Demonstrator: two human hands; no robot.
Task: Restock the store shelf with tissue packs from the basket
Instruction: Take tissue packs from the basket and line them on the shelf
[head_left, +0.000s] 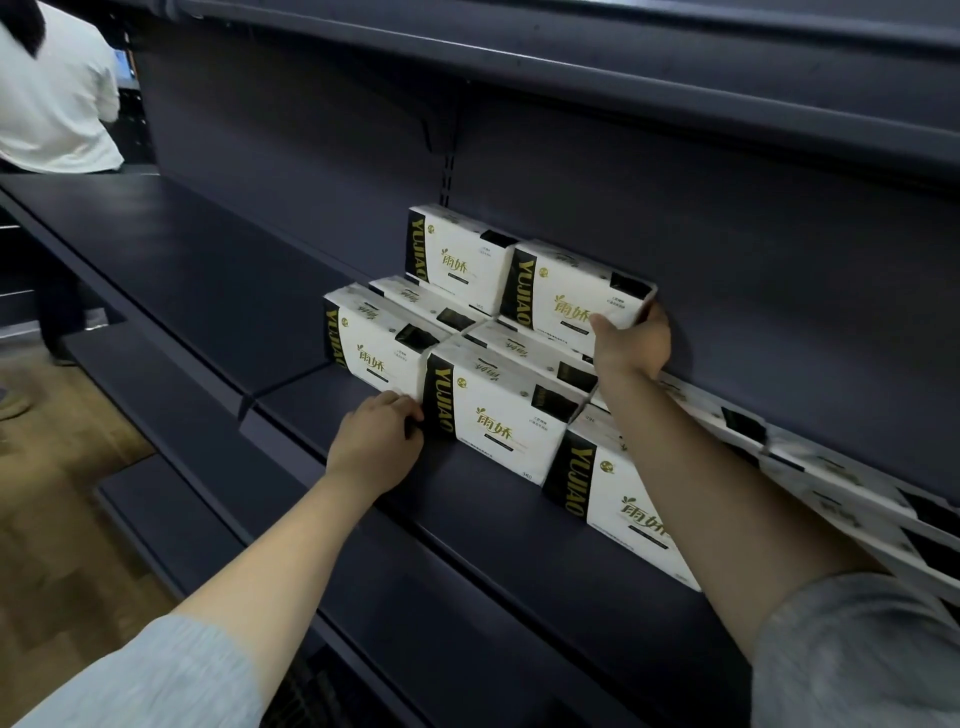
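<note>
Tissue packs (498, 415) stand stacked mid-shelf (197, 270); much of it remains bare. Right hand (631, 338) grips the upper pack (571, 296); left hand (376, 439) curls against a lower pack's edge. Basket unseen.

Seven tissue packs (493, 415) you can count cleanly: three along the front, two behind them, two more stacked on top. To your right there are further packs lying low, but they're blurred and partly behind your arm, so no firm number there. Two hands are in play, your left hand (376, 441) and your right hand (634, 338). Two shelf boards (171, 270) meet at a seam on your level, with one shelf (571, 62) overhead. One bracket (436, 130) holds it up. One other person (52, 93) stands far left.
</note>
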